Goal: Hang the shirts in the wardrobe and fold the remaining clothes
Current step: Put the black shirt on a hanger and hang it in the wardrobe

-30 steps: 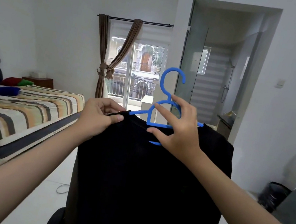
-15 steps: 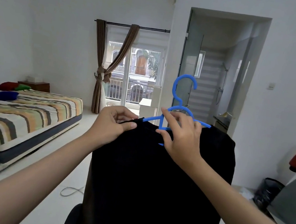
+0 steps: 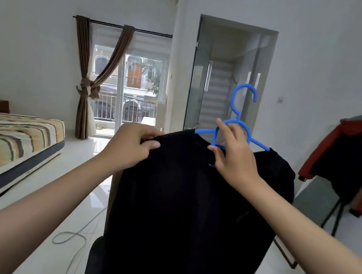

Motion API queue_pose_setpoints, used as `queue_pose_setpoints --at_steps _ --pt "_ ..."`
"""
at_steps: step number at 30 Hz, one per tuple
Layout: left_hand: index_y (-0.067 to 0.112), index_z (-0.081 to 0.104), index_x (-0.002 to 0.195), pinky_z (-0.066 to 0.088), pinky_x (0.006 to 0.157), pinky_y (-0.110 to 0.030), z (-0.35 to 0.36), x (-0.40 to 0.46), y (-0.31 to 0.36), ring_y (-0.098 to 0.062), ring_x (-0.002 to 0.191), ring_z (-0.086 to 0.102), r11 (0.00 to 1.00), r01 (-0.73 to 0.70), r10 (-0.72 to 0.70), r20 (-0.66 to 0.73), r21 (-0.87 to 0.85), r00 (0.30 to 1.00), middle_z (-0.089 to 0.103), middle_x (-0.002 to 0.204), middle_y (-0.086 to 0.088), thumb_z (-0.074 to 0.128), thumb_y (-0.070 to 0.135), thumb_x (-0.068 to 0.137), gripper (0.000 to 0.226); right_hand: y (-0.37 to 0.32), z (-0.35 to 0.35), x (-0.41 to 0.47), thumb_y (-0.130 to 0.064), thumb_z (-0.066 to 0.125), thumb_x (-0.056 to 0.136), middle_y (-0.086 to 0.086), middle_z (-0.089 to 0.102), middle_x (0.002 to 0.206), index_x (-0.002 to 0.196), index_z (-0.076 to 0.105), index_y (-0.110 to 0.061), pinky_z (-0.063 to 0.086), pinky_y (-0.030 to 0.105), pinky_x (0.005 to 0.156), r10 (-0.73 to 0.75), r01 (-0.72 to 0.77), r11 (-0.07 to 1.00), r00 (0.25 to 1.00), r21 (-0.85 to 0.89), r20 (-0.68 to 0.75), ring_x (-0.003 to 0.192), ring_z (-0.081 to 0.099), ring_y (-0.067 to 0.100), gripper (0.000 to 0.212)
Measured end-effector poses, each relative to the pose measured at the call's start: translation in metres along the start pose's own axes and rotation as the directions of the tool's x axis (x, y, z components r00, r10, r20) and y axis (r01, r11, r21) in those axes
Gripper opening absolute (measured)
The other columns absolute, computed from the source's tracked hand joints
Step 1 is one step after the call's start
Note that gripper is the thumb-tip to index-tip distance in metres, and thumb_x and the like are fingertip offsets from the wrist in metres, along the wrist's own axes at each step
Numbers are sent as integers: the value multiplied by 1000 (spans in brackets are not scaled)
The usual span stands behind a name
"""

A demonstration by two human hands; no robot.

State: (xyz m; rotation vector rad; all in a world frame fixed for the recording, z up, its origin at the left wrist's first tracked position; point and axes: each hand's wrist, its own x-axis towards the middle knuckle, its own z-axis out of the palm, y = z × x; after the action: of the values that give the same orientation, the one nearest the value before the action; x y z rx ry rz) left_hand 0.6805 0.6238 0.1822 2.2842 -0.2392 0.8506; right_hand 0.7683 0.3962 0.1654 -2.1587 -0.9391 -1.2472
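Note:
A black shirt (image 3: 188,208) hangs on a blue plastic hanger (image 3: 240,120) held up in front of me. My right hand (image 3: 230,158) grips the hanger at its neck, just above the shirt's collar. My left hand (image 3: 131,146) pinches the shirt's left shoulder, where the hanger's left arm pokes out of the collar. The hanger's hook points up, free in the air. The shirt's lower part runs out of the frame at the bottom.
A low bed (image 3: 5,145) with a striped cover stands at the left. A rack at the right carries a red and dark jacket (image 3: 354,162). Ahead are a curtained glass door (image 3: 125,91) and an open bathroom doorway (image 3: 225,82). A cable (image 3: 71,235) lies on the white floor.
My view has swung to the right, so the bed slid left and the jacket on the rack came into sight. Both hands keep their hold on shirt and hanger.

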Motion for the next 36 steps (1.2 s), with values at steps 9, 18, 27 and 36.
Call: queue_pose_setpoints --at_steps 9,18,27,36 --pt "31 72 90 47 73 -7 18 -22 69 4 77 65 971 -156 173 84 -183 981 69 81 19 68 4 81 28 -9 -119 -47 -11 71 82 15 52 113 138 44 -5 50 32 56 56 -57 970 998 -236 -11 84 52 19 63" --pt "30 72 92 50 77 -8 70 -71 192 2 83 67 797 -273 410 149 -539 900 71 84 26 69 0 80 33 -38 -298 -130 -9 72 80 13 53 112 137 47 -7 49 34 52 165 -195 859 981 -474 -104 86 57 26 62" --pt "36 70 89 46 72 -4 124 -157 323 8 84 66 584 -209 559 202 -784 804 69 78 30 70 1 80 36 -99 -461 -225 -7 73 78 15 54 116 136 48 -6 54 45 53 317 -346 640 932 -686 -175 75 59 27 63" --pt "43 73 84 52 72 -9 154 -226 436 3 77 68 338 -126 723 172 -933 670 72 82 21 68 -1 80 44 -164 -575 -283 -8 74 77 13 56 116 135 48 -5 53 44 60 370 -428 339 880 -838 -300 73 58 24 64"
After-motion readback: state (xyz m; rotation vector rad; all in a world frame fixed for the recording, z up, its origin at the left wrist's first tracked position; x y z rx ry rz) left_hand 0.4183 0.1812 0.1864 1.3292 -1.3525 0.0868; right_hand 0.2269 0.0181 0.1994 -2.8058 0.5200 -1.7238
